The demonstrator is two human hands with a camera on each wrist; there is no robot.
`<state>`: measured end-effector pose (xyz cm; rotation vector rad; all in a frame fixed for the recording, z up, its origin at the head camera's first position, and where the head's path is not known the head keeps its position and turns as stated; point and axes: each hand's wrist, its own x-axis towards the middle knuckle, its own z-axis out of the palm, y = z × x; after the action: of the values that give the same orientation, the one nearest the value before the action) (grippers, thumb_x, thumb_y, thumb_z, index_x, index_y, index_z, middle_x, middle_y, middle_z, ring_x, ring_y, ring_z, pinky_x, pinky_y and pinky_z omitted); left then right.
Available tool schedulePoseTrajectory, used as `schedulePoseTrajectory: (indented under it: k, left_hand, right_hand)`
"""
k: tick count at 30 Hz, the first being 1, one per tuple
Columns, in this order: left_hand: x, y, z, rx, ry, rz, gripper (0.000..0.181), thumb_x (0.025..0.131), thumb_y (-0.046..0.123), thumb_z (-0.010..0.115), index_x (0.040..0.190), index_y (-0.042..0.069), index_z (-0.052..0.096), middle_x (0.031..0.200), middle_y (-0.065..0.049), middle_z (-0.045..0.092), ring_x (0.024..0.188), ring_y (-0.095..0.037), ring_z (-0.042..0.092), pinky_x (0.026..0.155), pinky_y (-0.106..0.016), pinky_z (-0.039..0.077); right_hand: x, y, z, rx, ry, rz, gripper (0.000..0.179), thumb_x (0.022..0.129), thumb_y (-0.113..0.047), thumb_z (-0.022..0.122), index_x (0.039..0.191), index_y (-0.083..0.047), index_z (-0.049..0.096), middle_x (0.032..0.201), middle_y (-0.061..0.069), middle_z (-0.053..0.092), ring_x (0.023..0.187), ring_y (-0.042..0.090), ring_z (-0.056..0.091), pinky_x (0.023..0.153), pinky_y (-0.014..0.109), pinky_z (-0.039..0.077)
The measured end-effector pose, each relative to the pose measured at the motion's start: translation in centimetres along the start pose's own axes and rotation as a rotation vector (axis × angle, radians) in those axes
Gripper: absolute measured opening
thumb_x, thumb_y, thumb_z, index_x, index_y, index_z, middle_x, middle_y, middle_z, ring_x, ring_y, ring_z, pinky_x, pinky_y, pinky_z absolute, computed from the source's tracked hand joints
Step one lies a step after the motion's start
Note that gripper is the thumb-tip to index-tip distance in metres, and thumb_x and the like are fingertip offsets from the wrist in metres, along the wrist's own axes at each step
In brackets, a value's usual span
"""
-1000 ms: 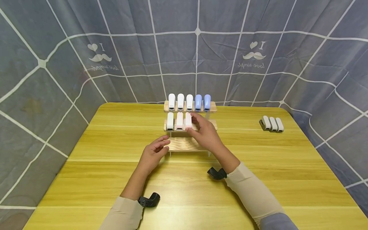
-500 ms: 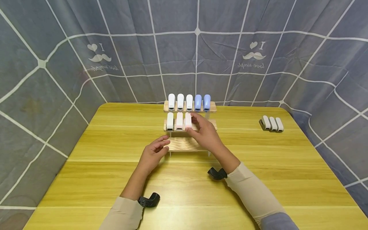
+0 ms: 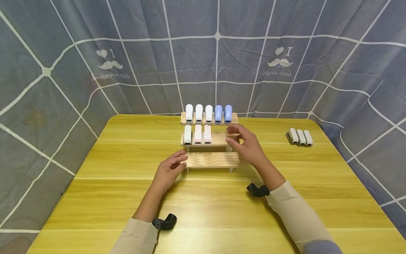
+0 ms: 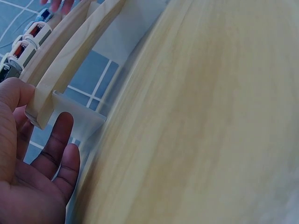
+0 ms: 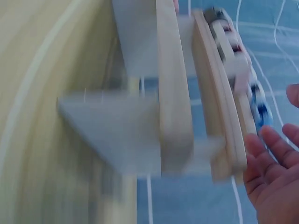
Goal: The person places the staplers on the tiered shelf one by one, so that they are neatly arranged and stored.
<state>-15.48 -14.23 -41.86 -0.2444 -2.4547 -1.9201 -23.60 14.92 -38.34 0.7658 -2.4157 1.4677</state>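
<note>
A three-tier wooden display rack [image 3: 210, 160] stands at the table's middle. My left hand [image 3: 169, 172] holds the left end of its lowest board, thumb against the edge in the left wrist view. At the middle tier's right end, my right hand [image 3: 248, 146] has its fingers apart and nothing between them. To its left on that tier are a white stapler [image 3: 188, 134], a pink stapler [image 3: 198, 134] and another pink stapler [image 3: 207, 134]. The top tier bears white staplers [image 3: 199, 113] at left and blue staplers [image 3: 228, 113] at right.
Farther right on the wooden table [image 3: 285, 204], several white-topped staplers [image 3: 301, 137] lie side by side. A grey curtain [image 3: 196, 60] with white lines surrounds the table's back and sides. Clear supports [image 4: 79, 114] hold up the rack's boards.
My right hand has let go of the right-hand pink stapler on the middle tier and moved right, to the end of the rack. My left hand stays where it was.
</note>
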Motion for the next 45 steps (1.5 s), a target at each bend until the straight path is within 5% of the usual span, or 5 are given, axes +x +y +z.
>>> schedulePoseTrajectory:
  k: [13, 25, 33, 38, 45]
  left_hand:
    - [0.0, -0.2, -0.1, 0.007, -0.003, -0.013, 0.028, 0.097, 0.003, 0.062, 0.123, -0.008, 0.066, 0.144, -0.013, 0.053, 0.135, -0.028, 0.046, 0.101, -0.032, 0.044]
    - [0.0, -0.1, -0.1, 0.011, -0.004, -0.018, 0.029, 0.097, 0.004, 0.062, 0.123, -0.008, 0.066, 0.144, -0.013, 0.052, 0.134, -0.028, 0.047, 0.090, -0.014, 0.043]
    - [0.0, -0.2, 0.0, 0.007, -0.005, -0.016, 0.028, 0.097, 0.004, 0.062, 0.122, -0.007, 0.066, 0.144, -0.012, 0.053, 0.134, -0.028, 0.047, 0.090, -0.013, 0.042]
    - [0.9, -3.0, 0.1, -0.002, 0.007, -0.007, 0.028, 0.096, 0.011, 0.065, 0.122, 0.001, 0.070, 0.142, -0.001, 0.055, 0.132, -0.021, 0.049, 0.094, -0.020, 0.045]
    - [1.3, -4.1, 0.1, -0.007, 0.013, 0.000, 0.028, 0.096, 0.012, 0.066, 0.122, 0.002, 0.070, 0.143, 0.000, 0.055, 0.133, -0.020, 0.048, 0.095, -0.022, 0.045]
  right_hand:
    - [-2.8, 3.4, -8.2, -0.129, 0.051, 0.068, 0.044, 0.098, 0.000, 0.058, 0.140, 0.009, 0.047, 0.136, 0.028, 0.051, 0.123, 0.043, 0.048, 0.089, 0.021, 0.042]
    - [-5.8, 11.5, -15.0, -0.219, 0.145, 0.382, 0.055, 0.104, -0.034, 0.053, 0.149, -0.004, 0.041, 0.145, 0.020, 0.046, 0.132, 0.035, 0.041, 0.099, 0.039, 0.037]
    - [-7.8, 13.2, -17.9, -0.238, 0.262, 0.491, 0.058, 0.104, -0.036, 0.050, 0.148, 0.000, 0.042, 0.143, 0.025, 0.045, 0.127, 0.032, 0.045, 0.094, 0.025, 0.042]
    - [-8.5, 14.0, -18.9, -0.269, 0.344, 0.537, 0.057, 0.103, -0.036, 0.050, 0.147, 0.000, 0.043, 0.141, 0.024, 0.046, 0.125, 0.030, 0.045, 0.085, 0.018, 0.040]
    - [-8.8, 15.1, -19.8, -0.163, 0.316, 0.643, 0.068, 0.103, -0.039, 0.049, 0.155, -0.001, 0.028, 0.157, 0.028, 0.023, 0.143, 0.043, 0.025, 0.108, 0.042, 0.036]
